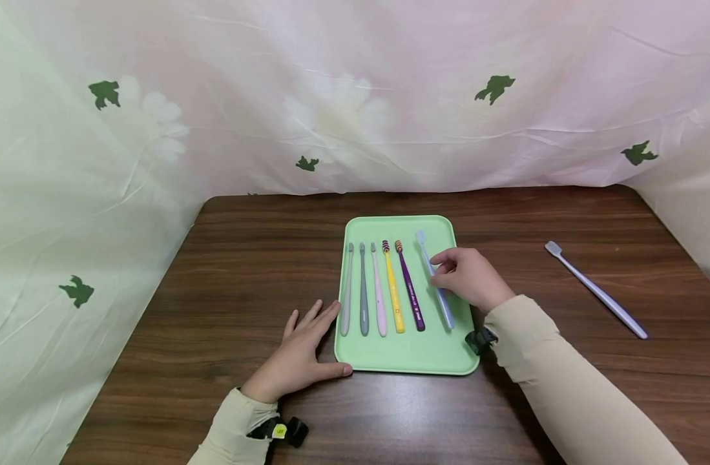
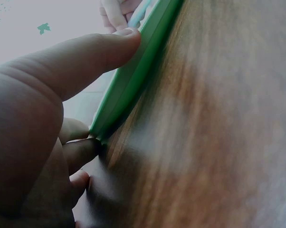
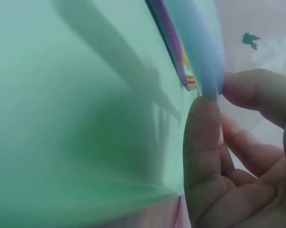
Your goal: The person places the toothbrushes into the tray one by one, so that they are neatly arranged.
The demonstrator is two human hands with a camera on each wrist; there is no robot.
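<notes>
In the head view my right hand pinches a pale blue toothbrush between thumb and fingers, over the right side of a light green tray. The right wrist view shows that pale blue handle held just off the tray surface. My left hand touches the tray's front left corner, fingers extended along the left rim and thumb at the front rim. To the left of the held brush lie a purple toothbrush, a yellow one, a pink one and two grey ones, roughly parallel.
Another pale lavender-blue toothbrush lies slanted on the brown wooden table, right of the tray. A printed cloth with flowers and green bird shapes hangs behind the table and along its sides.
</notes>
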